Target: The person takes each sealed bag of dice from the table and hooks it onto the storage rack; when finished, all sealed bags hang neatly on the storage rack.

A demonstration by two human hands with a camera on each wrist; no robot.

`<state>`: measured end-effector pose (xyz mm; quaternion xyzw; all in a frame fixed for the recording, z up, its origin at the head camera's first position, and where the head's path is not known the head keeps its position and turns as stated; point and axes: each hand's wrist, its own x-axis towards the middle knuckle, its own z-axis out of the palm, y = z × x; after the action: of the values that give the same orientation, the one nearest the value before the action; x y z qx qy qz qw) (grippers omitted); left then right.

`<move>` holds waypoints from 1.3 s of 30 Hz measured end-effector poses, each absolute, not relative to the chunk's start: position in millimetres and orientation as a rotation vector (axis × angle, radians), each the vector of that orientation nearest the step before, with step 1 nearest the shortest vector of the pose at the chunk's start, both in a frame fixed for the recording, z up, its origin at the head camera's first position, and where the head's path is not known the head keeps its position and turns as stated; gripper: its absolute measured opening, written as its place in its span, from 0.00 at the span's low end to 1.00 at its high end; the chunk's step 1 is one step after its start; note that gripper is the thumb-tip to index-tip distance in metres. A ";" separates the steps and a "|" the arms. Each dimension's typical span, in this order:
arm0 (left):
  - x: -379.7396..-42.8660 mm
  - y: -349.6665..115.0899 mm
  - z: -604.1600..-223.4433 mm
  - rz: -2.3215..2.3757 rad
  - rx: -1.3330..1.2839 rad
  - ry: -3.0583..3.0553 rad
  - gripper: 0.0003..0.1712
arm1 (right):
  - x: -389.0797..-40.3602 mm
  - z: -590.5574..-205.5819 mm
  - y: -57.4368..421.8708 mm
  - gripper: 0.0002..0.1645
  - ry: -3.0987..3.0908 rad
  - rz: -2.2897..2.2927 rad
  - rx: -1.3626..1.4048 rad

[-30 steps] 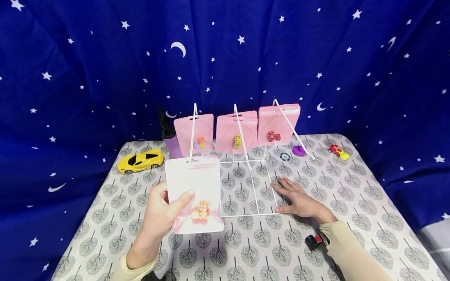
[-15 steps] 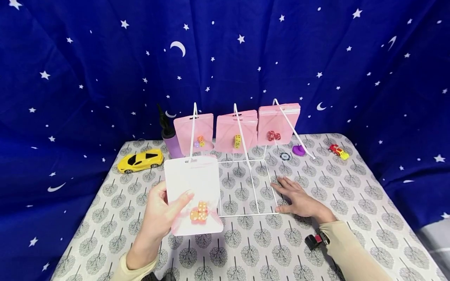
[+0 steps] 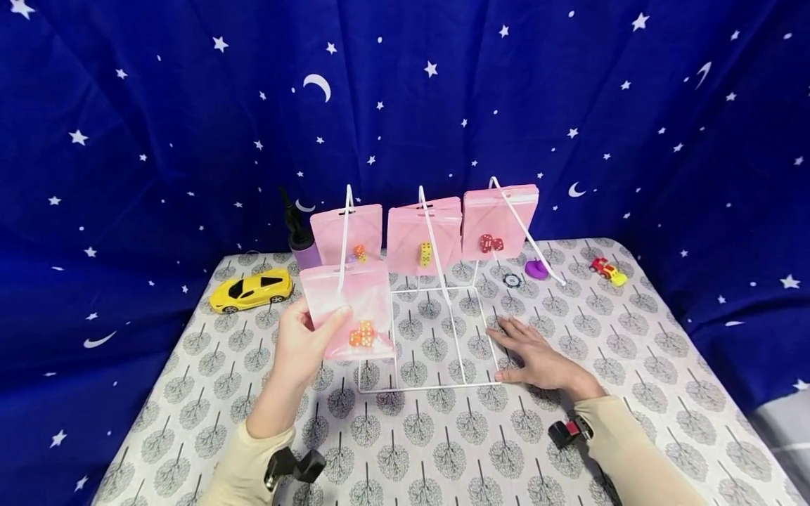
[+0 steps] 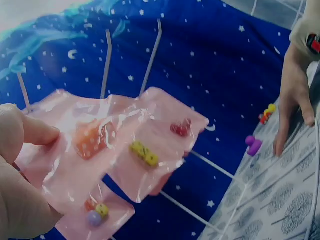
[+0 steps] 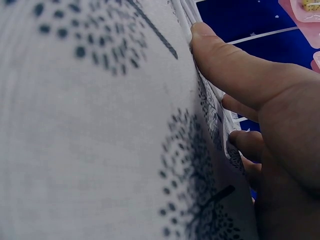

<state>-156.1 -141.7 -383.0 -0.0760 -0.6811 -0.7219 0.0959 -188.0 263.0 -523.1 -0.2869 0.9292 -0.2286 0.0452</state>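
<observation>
My left hand pinches a pink zip bag at its left edge, thumb across the front. Orange dice show through the bag. Its upper part overlaps the front end of the left prong of a white wire display rack. Farther back on that prong hangs a pink bag with mixed-colour dice. The middle prong carries pink bags with yellow dice, the right one pink bags with red dice. My right hand rests on the table, fingers spread, fingertips at the rack base's right side.
A yellow toy car stands at the left, near a purple hand pump. At the back right are a poker chip, a purple object and a small red-and-yellow toy vehicle. A starry blue curtain hangs behind the table.
My left hand has moved forward, away from me, carrying the bag with orange dice farther toward the left prong. My right hand has stayed in place.
</observation>
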 end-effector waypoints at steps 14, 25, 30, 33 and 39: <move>-210.6 -133.5 -390.6 -1.979 -0.187 -2.026 0.14 | -186.7 -524.8 265.8 0.55 2.809 -0.689 -0.808; -250.7 -135.7 -393.1 -1.882 -0.120 -2.051 0.13 | -188.6 -526.1 264.8 0.56 2.818 -0.677 -0.804; -256.2 -135.4 -384.7 -1.870 -0.126 -2.063 0.13 | -189.4 -526.8 264.6 0.56 2.810 -0.681 -0.793; -258.4 -137.9 -386.1 -1.889 -0.124 -2.062 0.13 | -189.5 -527.3 264.2 0.55 2.808 -0.688 -0.800; -262.8 -149.8 -401.8 -1.877 -0.111 -2.109 0.17 | -189.9 -525.6 265.4 0.54 2.830 -0.667 -0.848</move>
<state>-262.8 -149.8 -401.8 -0.0389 -0.7373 -0.6559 0.1574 -189.9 265.4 -525.6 -0.2796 0.9329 -0.2199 0.0563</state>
